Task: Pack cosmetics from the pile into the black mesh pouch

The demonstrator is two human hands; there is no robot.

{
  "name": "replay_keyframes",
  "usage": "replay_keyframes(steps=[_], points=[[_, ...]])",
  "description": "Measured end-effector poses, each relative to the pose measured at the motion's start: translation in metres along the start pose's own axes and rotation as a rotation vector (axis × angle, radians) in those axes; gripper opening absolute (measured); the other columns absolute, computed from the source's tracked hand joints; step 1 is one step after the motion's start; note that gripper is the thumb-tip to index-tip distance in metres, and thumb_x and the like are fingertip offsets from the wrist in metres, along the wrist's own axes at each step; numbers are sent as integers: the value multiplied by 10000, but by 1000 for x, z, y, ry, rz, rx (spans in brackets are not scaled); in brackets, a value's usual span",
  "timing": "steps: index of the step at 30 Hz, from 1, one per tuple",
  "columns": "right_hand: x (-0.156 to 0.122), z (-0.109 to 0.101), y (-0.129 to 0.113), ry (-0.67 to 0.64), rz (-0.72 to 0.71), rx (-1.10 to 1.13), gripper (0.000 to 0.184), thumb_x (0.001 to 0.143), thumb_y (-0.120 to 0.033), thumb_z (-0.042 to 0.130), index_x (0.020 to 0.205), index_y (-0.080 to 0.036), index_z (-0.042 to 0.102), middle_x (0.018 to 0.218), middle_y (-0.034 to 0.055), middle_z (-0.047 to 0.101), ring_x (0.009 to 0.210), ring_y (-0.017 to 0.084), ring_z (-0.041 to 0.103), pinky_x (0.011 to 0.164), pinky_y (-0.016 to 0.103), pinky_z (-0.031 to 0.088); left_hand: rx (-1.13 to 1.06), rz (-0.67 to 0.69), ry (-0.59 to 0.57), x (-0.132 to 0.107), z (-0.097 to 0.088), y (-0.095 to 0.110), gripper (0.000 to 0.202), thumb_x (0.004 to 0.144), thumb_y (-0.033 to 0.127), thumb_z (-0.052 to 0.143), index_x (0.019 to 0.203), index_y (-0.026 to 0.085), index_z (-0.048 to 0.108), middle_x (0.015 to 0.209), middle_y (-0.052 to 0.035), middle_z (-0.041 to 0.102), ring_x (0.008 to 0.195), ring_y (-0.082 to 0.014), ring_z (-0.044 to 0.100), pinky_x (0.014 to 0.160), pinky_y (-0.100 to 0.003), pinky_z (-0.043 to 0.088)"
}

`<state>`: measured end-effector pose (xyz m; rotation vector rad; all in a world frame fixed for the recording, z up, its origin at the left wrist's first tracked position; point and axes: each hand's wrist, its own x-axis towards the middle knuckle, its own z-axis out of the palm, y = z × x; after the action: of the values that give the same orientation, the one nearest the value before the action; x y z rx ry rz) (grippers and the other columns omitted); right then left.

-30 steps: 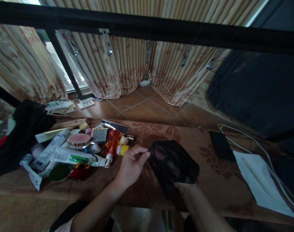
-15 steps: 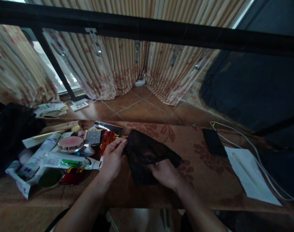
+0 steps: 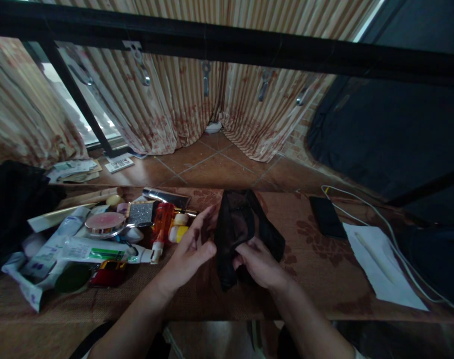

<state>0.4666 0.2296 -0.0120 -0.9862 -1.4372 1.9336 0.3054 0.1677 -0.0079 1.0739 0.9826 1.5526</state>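
Observation:
A piece of thin, see-through black fabric (image 3: pixel 234 219), perhaps a mesh pouch, lies folded over at the middle of the covered table. My right hand (image 3: pixel 258 262) grips its near part, the fingers partly hidden in the folds. Just left of the fabric, my left hand (image 3: pixel 193 249) is open, with thumb and fingers apart and nothing in it. Close by on that side are an orange bottle (image 3: pixel 162 222) with a white cap and a small yellow-and-white bottle (image 3: pixel 178 233).
At left lie a pink compact (image 3: pixel 105 223), a white-green tube (image 3: pixel 95 249), a glittery square case (image 3: pixel 140 213), a red item (image 3: pixel 107 274) and dark cloth (image 3: pixel 13 214). At right are a black phone (image 3: pixel 327 217), white paper (image 3: pixel 379 264) and a white cable (image 3: pixel 387 224). A dark bar (image 3: pixel 227 37) crosses above.
My left hand has let go of the fabric's left edge and opened. The fabric has folded over and shifted right, still in my right hand. The yellow-and-white bottle now shows.

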Motion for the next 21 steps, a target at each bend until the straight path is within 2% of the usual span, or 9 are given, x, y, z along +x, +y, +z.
replay_keyframes(steps=[3,5,7,9,11,13,16,18,21], points=[[5,5,-11,59,-16,233,349,711,-523,720,796,-189,660,734,18,682,656,166,631,488,233,462,220,11,-128,-8,5,-4,1024,660,530,807,1513,282,297,1605,-109,242,1468,-366,217,1200,-520,194],[6,8,-18,107,-14,274,374,684,-521,744,817,-184,653,800,36,700,736,186,651,506,229,472,404,71,-159,-12,11,-9,1134,621,548,823,1538,273,216,1625,-129,151,1480,-387,158,1199,-552,167],[6,11,-19,140,-4,278,372,690,-510,744,846,-186,649,871,45,705,797,196,655,539,234,493,604,160,-140,-16,19,-16,1188,619,544,823,1550,250,147,1629,-153,88,1485,-393,126,1189,-571,182],[5,13,-16,165,13,263,375,713,-516,724,887,-193,647,934,51,702,843,204,657,584,254,521,788,235,-66,-18,26,-22,1099,704,461,785,1549,238,118,1623,-162,88,1487,-366,143,1182,-562,218],[4,13,-12,147,4,239,375,747,-515,696,945,-199,650,985,60,701,895,212,660,662,284,547,902,258,40,-18,30,-25,866,830,329,669,1534,237,173,1612,-149,148,1479,-314,203,1181,-523,254],[4,13,-9,66,-52,228,363,799,-492,656,1035,-217,646,1073,67,690,994,222,652,774,325,556,938,244,141,-16,30,-25,647,894,217,550,1490,232,299,1584,-127,240,1453,-268,282,1177,-473,286],[6,11,-6,-69,-161,150,339,883,-449,570,1164,-262,597,1251,65,625,1168,215,590,947,385,512,917,204,288,-6,19,-21,426,908,162,483,1331,197,520,1453,-116,437,1356,-241,422,1142,-425,346],[6,7,-4,-78,-191,-25,371,905,-421,544,1243,-268,544,1325,81,579,1215,205,566,1011,404,475,887,175,375,3,9,-18,330,902,163,478,1203,172,614,1286,-114,555,1240,-234,515,1087,-406,402],[5,-1,-2,12,-256,-448,503,920,-346,515,1401,-237,416,1355,127,552,1198,210,583,1037,433,454,854,142,468,13,-9,-11,286,861,156,503,1094,161,670,1117,-95,603,1091,-227,576,1011,-386,448]])
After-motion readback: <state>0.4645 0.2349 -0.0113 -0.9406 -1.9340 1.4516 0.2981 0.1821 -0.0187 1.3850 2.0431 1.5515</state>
